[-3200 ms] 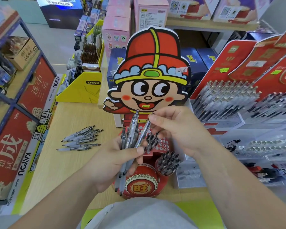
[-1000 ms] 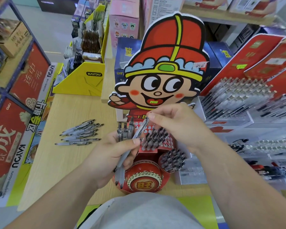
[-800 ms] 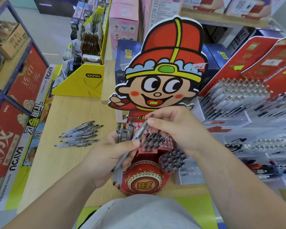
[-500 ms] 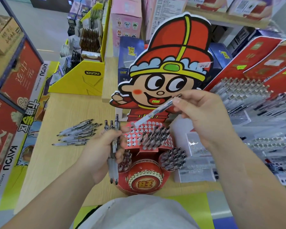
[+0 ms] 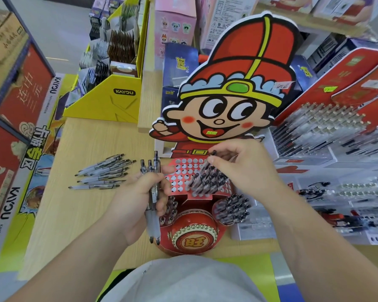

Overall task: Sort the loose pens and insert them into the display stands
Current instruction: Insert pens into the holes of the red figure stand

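- Gripping a bundle of pens point(image 5: 152, 192), the left hand point(image 5: 138, 201) sits just left of the red display stand point(image 5: 193, 240), at the near edge of the worktop point(image 5: 85, 210).
- Left fingers point(image 5: 163, 207) are curled round the bundle. The pens stand nearly upright, clicker ends up and tips pointing down past the palm.
- Bundle count: three clicker ends show above the hand; any others behind them cannot be made out.
- The right hand point(image 5: 244, 171) is over the stand's perforated panel point(image 5: 179, 173). Its thumb and forefinger pinch a single pen point(image 5: 202, 170) near the clicker end; the other fingers are loosely spread behind it.
- The single pen is tilted, upper end toward the cartoon figure board point(image 5: 231, 110), lower end down among the pens already seated in the panel. Whether its tip is in a hole is unclear, as the seated pens hide it.
- Panel state: the right half holds a dense cluster of dark-capped pens; the left half shows open holes.
- Two round holders sit below the panel, one on each side of the drum-shaped front. Both are packed with pens; the left one is partly hidden by the left hand.
- Loose pens point(image 5: 103, 173) lie flat in a rough pile on the worktop, well to the left of the stand and apart from both hands.
- A yellow box point(image 5: 109, 103) stands at the far edge of the worktop.
- Clear racks point(image 5: 319, 127) filled with pens stand to the right of the stand.
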Tool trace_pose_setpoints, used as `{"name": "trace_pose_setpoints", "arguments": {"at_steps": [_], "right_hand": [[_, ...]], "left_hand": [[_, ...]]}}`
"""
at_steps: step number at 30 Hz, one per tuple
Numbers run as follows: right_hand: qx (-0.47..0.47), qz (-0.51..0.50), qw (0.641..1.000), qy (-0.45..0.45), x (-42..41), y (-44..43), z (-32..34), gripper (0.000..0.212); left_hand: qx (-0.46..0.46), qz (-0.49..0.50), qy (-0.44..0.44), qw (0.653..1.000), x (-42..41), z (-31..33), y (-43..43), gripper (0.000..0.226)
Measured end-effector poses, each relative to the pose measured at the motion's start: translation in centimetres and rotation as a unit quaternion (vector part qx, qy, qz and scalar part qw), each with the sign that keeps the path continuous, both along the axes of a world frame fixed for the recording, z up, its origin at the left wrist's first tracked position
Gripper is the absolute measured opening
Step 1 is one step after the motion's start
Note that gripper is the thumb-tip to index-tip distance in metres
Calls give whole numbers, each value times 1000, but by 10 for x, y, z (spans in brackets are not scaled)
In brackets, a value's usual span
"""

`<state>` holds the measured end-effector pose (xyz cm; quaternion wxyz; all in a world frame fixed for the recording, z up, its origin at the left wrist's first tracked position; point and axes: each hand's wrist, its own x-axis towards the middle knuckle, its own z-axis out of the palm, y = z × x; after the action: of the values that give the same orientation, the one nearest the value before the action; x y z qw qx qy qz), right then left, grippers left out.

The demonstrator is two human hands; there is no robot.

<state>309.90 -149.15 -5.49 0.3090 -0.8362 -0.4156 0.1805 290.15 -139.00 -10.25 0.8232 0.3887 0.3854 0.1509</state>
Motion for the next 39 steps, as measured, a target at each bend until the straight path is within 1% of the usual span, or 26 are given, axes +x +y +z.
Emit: {"name": "trace_pose_setpoints", "arguments": {"at_steps": [3,7,13,19,25,30,33,35,36,38,39], "right_hand": [[0,0,1000,10,1,1,-2,12],[-10,13,1000,1,1,2,-6,12],[-84,63,994,-13,-2,6,-11,14],[-113,68,991,-10,0,12,-9,12],[-136,97,985,-35,2,13,-6,14],[-150,117,980,-53,2,14,-1,14],[-154,128,978,-57,3,13,-1,16],[-142,122,981,-43,4,10,1,23],[-116,107,987,-28,3,8,3,25],[-35,68,997,7,-1,2,10,23],[5,51,998,33,-5,0,14,18]], "left_hand": [[-5,0,0,1000,0,-1,-2,27],[-10,1,1,1000,1,-1,-1,27],[-10,-1,2,1000,1,-1,-1,27],[-5,-4,-1,1000,-1,-3,-1,27],[-2,-9,-6,1000,-1,-3,-2,26],[17,-10,-9,1000,-2,-1,-3,22],[40,-32,4,999,-3,2,-4,23],[51,-49,-8,998,-3,6,-4,16],[54,-61,-18,997,-3,9,-4,18],[64,-91,-36,993,-2,16,-6,24],[71,-103,-44,991,-2,18,-7,19]]}}
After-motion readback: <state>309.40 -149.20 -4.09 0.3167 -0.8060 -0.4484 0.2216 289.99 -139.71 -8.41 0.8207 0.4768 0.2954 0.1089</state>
